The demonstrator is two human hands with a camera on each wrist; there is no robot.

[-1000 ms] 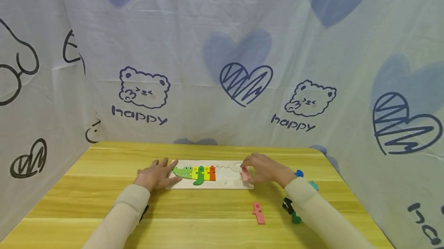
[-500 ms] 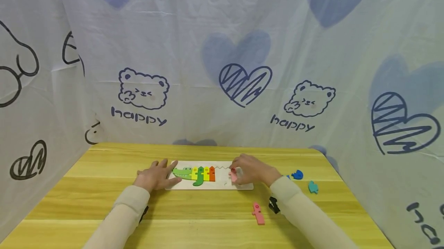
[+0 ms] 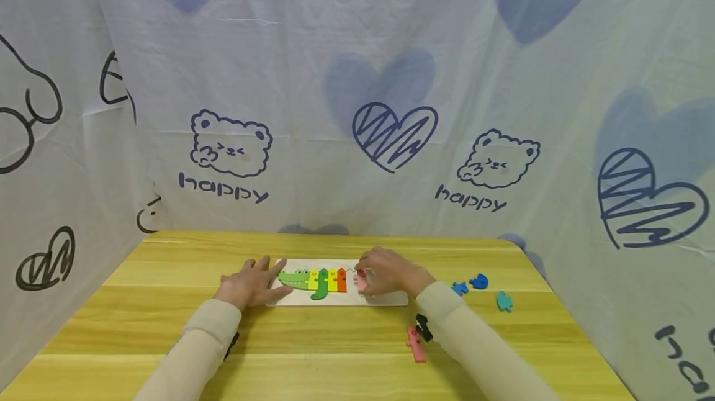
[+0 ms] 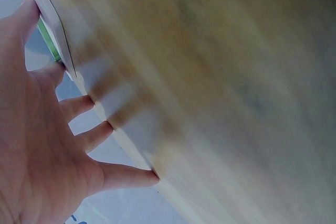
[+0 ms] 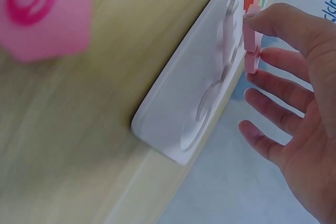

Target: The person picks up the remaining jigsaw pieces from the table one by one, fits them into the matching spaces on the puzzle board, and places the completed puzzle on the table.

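A white puzzle board (image 3: 385,300) lies on the table, its left part filled with a crocodile head (image 3: 295,280) and green, yellow and orange body pieces (image 3: 342,280). My left hand (image 3: 251,283) is spread at the board's left end; in the left wrist view its thumb and index fingertip rest at the board's edge and the other fingertips on the table. Between thumb and fingers my right hand (image 3: 388,270) pinches a pink puzzle piece (image 5: 250,38), over the board just right of the orange piece. Bare recess outlines show nearer the camera in the right wrist view.
Another pink piece (image 3: 416,345), numbered in the right wrist view, lies in front of the board. Two blue pieces (image 3: 478,281) and a teal piece (image 3: 504,301) lie to the right. A patterned white cloth (image 3: 313,215) hangs behind the table.
My right hand has moved left along the board with the pink puzzle piece, from its right end to beside the orange piece. The left hand has stayed in place.
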